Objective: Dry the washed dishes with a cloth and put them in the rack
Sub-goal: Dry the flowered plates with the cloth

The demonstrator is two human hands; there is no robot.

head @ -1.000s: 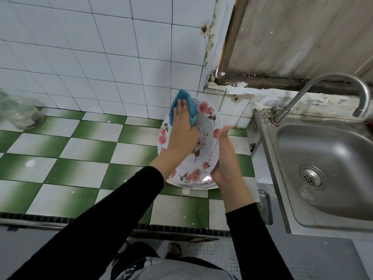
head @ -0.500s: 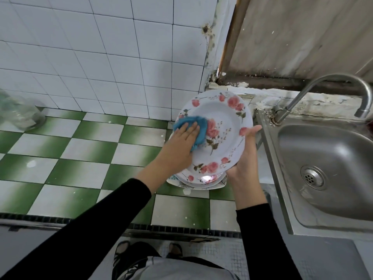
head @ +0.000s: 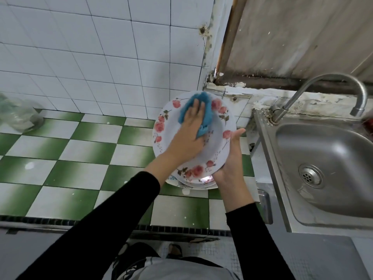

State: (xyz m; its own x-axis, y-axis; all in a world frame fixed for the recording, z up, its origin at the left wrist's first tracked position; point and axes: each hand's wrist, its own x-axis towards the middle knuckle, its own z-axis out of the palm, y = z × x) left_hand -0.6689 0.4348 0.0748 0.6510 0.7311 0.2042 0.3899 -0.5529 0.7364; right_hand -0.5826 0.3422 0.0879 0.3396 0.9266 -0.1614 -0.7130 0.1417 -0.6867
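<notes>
Wiping plate [head: 220, 146] face with cloth [head: 207, 114] pressed under straight fingers of left hand [head: 187, 136]. Gripping right rim with right hand [head: 230, 164] (thumb in front, fingers hidden). Held tilted above stack of plates [head: 193, 183] at counter's [head: 80, 158] right edge. Next, probably: dry back, locate unseen rack.

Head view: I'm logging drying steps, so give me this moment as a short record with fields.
left grip: flat fingers press blue cloth against the floral plate
right grip: holds the floral plate by its right rim, tilted up
below: stacked plates on green checkered counter
sink: steel, to the right
rack: not in view
</notes>
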